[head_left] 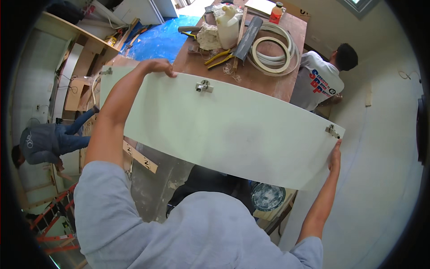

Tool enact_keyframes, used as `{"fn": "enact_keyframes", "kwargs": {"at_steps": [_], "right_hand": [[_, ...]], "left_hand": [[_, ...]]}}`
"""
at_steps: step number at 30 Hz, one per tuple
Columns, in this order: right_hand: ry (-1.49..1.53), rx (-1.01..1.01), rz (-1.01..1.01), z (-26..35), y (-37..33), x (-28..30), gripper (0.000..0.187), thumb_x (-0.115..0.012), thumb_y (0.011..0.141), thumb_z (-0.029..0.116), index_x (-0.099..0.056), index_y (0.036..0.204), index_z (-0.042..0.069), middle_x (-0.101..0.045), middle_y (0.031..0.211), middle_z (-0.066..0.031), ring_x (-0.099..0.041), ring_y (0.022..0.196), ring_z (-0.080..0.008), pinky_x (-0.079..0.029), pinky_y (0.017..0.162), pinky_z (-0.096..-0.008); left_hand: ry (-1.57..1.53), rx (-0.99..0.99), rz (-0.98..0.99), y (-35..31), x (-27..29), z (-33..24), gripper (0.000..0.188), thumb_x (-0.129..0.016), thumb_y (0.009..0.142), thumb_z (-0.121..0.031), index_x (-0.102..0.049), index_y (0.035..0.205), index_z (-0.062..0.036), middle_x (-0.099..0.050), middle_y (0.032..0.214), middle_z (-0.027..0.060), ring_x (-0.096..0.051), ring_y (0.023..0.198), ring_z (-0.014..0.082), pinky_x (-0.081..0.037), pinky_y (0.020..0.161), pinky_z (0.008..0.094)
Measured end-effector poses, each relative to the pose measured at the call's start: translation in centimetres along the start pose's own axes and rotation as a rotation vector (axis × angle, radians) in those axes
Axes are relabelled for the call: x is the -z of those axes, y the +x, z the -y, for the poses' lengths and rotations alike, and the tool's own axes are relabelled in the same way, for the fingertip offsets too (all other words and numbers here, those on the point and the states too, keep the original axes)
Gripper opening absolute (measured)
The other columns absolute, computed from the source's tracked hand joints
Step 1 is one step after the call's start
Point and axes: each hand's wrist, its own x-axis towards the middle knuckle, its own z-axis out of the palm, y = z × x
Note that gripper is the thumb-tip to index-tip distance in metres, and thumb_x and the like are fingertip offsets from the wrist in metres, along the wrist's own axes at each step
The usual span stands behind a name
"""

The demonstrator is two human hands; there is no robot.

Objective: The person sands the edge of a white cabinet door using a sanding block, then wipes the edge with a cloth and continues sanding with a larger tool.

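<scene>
A long white cabinet door (224,130) spans the space in front of me, its hinge side facing up. Metal concealed hinges sit along its far edge: one near the left end (107,71), a hinge (204,87) around the middle and another hinge (332,131) by the right end. My left hand (160,67) is bent over the far edge, left of the middle hinge, gripping it. Lower down, my right hand (335,155) grips the door's right end just below the hinge there. Some fingertips of both hands are hidden behind the panel.
Beyond the door, a brown worktable (286,87) carries yellow-handled pliers (219,57), coiled edge banding (286,56), a whitish jug (227,31) and a red bottle (276,13). One person (320,78) is at its right, another (45,141) at far left. A bucket (268,196) stands below the door.
</scene>
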Motion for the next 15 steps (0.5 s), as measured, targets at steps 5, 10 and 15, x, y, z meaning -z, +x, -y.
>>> {"fn": "enact_keyframes", "kwargs": {"at_steps": [5, 10, 15], "right_hand": [[-0.029, -0.062, 0.064, -3.0, 3.0, -2.1, 0.111, -0.034, 0.093, 0.087, -0.033, 0.160, -0.002, -0.036, 0.165, -0.0186, -0.032, 0.153, -0.0330, -0.023, 0.125, -0.0448], [-0.048, -0.180, 0.159, -3.0, 3.1, -5.8, 0.110, -0.033, 0.093, 0.087, -0.025, 0.164, 0.002, -0.028, 0.170, -0.0166, -0.026, 0.156, -0.0328, -0.019, 0.126, -0.0447], [-0.019, -0.177, 0.187, -6.3, 4.8, -5.2, 0.117, -0.032, 0.089, 0.092, -0.023, 0.164, 0.003, -0.028, 0.170, -0.0154, -0.027, 0.155, -0.0323, -0.022, 0.126, -0.0447]], "left_hand": [[-0.056, 0.040, 0.103, 7.2, 0.2, 1.6, 0.054, -0.079, 0.083, -0.052, -0.075, 0.101, -0.0012, -0.072, 0.099, 0.0122, -0.059, 0.097, 0.0222, -0.046, 0.089, 0.0445], [0.031, 0.131, 0.096, 10.1, 0.5, 4.4, 0.059, -0.080, 0.081, -0.054, -0.075, 0.106, -0.0010, -0.072, 0.107, 0.0133, -0.060, 0.101, 0.0268, -0.047, 0.090, 0.0441], [0.013, 0.038, 0.000, 13.2, 1.1, 5.8, 0.054, -0.079, 0.082, -0.054, -0.073, 0.097, -0.0022, -0.070, 0.097, 0.0116, -0.061, 0.094, 0.0245, -0.048, 0.082, 0.0425]]}}
